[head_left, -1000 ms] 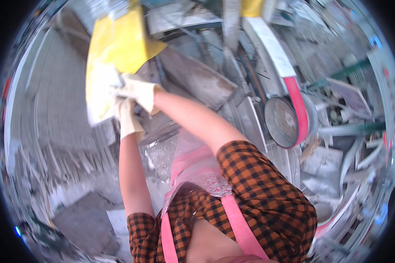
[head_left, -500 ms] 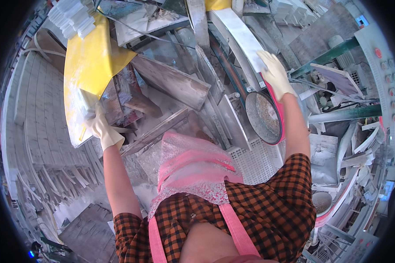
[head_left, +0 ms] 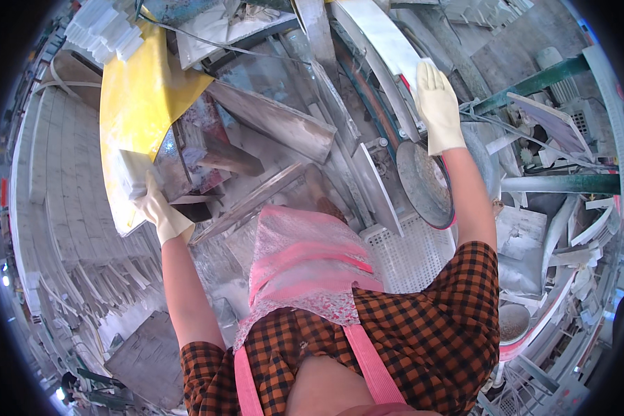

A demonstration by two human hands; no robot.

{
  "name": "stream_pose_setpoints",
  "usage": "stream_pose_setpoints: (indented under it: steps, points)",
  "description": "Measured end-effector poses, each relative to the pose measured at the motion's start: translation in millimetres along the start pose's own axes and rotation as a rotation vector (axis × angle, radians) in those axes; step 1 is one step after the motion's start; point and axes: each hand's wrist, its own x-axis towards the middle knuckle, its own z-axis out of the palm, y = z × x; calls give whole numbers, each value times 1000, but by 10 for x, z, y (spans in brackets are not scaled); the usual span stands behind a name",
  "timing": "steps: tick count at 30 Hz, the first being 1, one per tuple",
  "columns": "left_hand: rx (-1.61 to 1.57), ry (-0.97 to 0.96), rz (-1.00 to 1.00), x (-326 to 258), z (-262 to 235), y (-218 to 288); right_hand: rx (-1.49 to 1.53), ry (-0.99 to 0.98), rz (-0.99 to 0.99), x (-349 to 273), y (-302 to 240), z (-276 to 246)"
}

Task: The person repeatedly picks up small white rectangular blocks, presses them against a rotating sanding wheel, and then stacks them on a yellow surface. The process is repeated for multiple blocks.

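My left hand (head_left: 161, 211), in a cream glove, grips the near end of a small stack of whitish flat pieces (head_left: 134, 172). The stack lies on a yellow sheet (head_left: 142, 111) at the left. On the other side, my right hand (head_left: 437, 107), gloved alike, lies flat with its fingers stretched out together. Its fingertips rest at the near end of a long white strip (head_left: 378, 35), which runs away from me. Just below that wrist is a round, dusty wheel (head_left: 423, 184) with a red band on its edge.
More white pieces (head_left: 107, 31) are stacked at the far left. Long pale strips (head_left: 69, 180) fill the left side. Dusty boards (head_left: 277, 121) lean in the middle, and a perforated white crate (head_left: 409, 253) stands near the wheel. A green bar (head_left: 568, 184) crosses at the right.
My right hand has turned so its fingers point more straight ahead, near the end of the white strip. The left hand stays at the stack. The whole view has shifted slightly.
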Motion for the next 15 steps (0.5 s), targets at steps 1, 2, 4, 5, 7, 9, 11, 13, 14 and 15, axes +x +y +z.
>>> stream_pose_setpoints:
  steps: [1,2,4,5,7,9,11,13,14,15]
  points:
    - [0,-37,-44,-6,-1,13,-28,-12,-27,80,5,-2]
    - [1,-74,-86,-15,-17,31,-53,-23,-53,150,-19,2]
    - [-4,-90,-94,-20,-26,73,-54,-3,-94,292,-105,35]
    - [-9,-66,-70,-25,-32,82,-77,-86,-58,351,-148,60]
    - [29,-39,-40,-28,-48,67,-87,-173,-37,470,-216,142]
    - [116,-40,-14,-6,-64,43,-103,-129,-62,581,-204,226]
    - [85,-121,-79,9,-73,30,-94,-107,-90,627,-197,293]
    - [15,-109,-95,-11,-75,47,-38,14,-156,644,-168,301]
    - [94,-72,-62,-20,-71,74,33,-80,-96,629,-143,272]
    - [103,-69,-35,-46,-62,108,100,-84,-96,606,-127,220]
